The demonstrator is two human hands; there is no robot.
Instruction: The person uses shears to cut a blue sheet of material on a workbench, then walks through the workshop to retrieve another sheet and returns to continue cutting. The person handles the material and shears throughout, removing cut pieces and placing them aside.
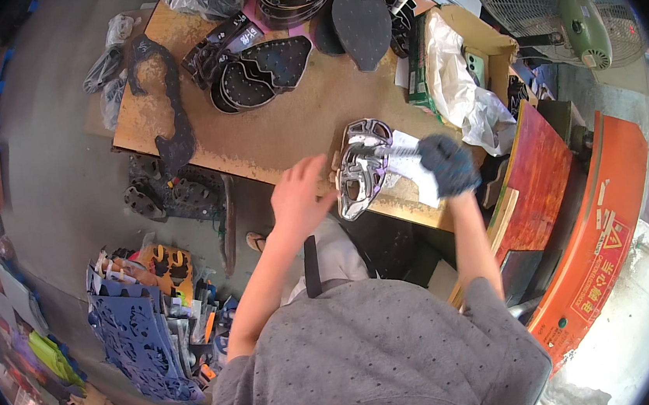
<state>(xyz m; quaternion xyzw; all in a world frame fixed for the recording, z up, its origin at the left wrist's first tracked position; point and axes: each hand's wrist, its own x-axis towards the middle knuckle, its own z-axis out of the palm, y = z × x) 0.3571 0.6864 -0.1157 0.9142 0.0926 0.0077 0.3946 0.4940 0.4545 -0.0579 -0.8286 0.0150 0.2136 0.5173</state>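
A shiny metal cutting die point(363, 179), oval with curved inner blades, lies near the table's front edge. My bare left hand point(304, 196) is just left of it, fingers stretched and thumb apart, with nothing visible in it. In a dark knitted glove, my right hand point(450, 165) is closed round a tool with a straight grey shaft point(401, 150). The shaft reaches left over the die, and its dark end lies above the die's upper part. The grip is hidden by the glove. White paper point(416, 178) lies under the shaft, right of the die.
More dark dies point(250, 77) and stacked black sole-shaped plates point(361, 19) occupy the far side of the worn wooden table point(248, 143). An open carton point(492, 38) with plastic bags stands at right, near a fan point(584, 21). An orange machine panel point(597, 239) borders my right side.
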